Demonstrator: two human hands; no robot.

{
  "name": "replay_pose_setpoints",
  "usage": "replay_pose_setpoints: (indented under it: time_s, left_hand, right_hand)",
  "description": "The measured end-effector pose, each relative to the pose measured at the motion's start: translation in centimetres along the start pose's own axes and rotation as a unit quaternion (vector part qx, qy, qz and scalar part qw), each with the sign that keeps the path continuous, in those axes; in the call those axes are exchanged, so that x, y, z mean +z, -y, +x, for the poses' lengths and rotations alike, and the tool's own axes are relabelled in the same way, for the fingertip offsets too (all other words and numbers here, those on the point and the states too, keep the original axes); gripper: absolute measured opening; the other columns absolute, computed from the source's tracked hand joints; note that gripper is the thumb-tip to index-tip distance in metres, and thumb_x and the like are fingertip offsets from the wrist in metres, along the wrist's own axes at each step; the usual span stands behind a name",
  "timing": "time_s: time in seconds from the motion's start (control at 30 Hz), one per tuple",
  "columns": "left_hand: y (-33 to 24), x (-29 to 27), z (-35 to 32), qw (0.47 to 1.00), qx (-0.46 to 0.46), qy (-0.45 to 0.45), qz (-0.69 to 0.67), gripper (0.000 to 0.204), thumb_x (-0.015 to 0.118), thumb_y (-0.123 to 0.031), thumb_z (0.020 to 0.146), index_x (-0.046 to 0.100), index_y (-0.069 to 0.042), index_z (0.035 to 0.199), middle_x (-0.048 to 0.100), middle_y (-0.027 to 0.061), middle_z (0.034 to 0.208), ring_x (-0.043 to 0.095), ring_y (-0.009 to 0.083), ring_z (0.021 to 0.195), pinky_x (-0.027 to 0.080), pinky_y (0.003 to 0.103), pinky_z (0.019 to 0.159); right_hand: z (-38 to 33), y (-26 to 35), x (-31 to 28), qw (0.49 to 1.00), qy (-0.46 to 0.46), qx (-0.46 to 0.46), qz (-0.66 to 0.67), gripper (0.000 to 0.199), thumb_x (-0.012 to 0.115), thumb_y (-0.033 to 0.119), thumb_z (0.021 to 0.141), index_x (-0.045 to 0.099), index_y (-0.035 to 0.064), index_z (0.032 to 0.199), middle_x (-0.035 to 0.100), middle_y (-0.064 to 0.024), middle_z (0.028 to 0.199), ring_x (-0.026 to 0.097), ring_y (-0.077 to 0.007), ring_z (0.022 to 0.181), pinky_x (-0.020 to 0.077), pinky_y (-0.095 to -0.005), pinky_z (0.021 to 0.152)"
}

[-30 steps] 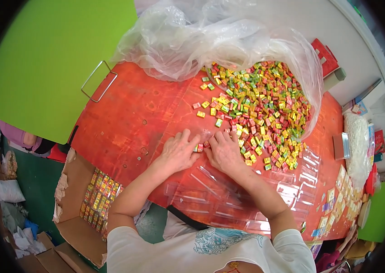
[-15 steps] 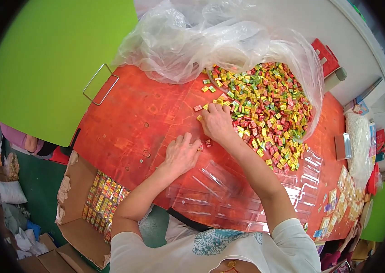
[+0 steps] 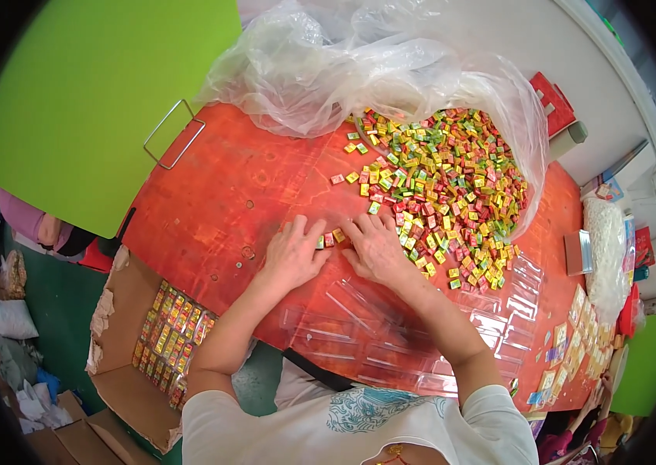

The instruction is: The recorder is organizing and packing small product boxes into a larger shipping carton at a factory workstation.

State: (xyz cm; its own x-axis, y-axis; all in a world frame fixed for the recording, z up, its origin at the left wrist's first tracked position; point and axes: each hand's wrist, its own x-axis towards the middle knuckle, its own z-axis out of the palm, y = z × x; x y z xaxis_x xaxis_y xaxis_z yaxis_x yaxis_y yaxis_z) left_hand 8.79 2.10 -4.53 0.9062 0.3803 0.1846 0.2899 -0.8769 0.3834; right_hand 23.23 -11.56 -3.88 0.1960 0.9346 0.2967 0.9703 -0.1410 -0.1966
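On the red table (image 3: 212, 178), a short row of small coloured boxes (image 3: 329, 239), green, red and yellow, lies between my two hands. My left hand (image 3: 293, 252) has its fingertips curled at the left end of the row. At the right end, the bent fingers of my right hand (image 3: 378, 248) touch the yellow box. Beyond them spreads a big pile of the same little boxes (image 3: 452, 186), red, yellow and green, partly under a clear plastic bag (image 3: 320, 70). Clear plastic trays (image 3: 351, 341) lie nearer to me, beneath and around my right forearm.
A cardboard box (image 3: 122, 310) at the lower left holds packed sets of coloured boxes (image 3: 173, 333). A green panel (image 3: 103, 108) with a metal handle (image 3: 175, 133) borders the table's left. Several flat cards (image 3: 568, 341) and a stack of cards (image 3: 578, 252) are on the right.
My right hand has drawn back from the pile's edge toward my left hand. A row of little boxes now shows between both hands. The left hand has shifted slightly left and away from me.
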Motion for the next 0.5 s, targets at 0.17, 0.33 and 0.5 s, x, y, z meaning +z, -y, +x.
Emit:
replay_pose_setpoints:
  time_s: [0.17,0.33,0.5]
  left_hand:
    - [1.4,-2.9,-0.9,0.993,-0.045,0.099,-0.04,0.063,0.069,-0.025,0.077,0.044,-0.011,0.133,0.044,0.0138,0.114,0.053,0.033,0.106,0.05,0.045,0.081]
    - [1.9,-2.4,-0.8,0.987,-0.056,0.151,-0.006,0.063,0.068,-0.021,0.077,0.043,-0.009,0.133,0.042,0.0135,0.117,0.052,0.0331,0.108,0.049,0.044,0.083]
    - [2.5,-2.5,-1.3,0.99,-0.027,0.137,-0.031,0.056,0.067,-0.015,0.078,0.046,-0.008,0.129,0.044,0.0129,0.113,0.053,0.0323,0.106,0.049,0.043,0.081]
  right_hand:
    - [1.1,-0.4,0.4,0.998,0.039,-0.04,0.007,0.041,0.07,0.022,0.075,0.059,0.0071,0.112,0.054,-0.0095,0.092,0.054,-0.0251,0.093,0.0369,-0.0384,0.085]
    - [1.3,-0.9,1.8,0.997,0.06,-0.053,0.016,0.045,0.069,0.022,0.076,0.056,0.0074,0.116,0.056,-0.009,0.092,0.055,-0.0254,0.092,0.037,-0.0397,0.085]
    - [-0.6,-2.0,-0.7,0.998,0.036,-0.001,0.058,0.043,0.07,0.022,0.074,0.056,0.0091,0.113,0.056,-0.01,0.091,0.056,-0.0262,0.092,0.0372,-0.0405,0.086]
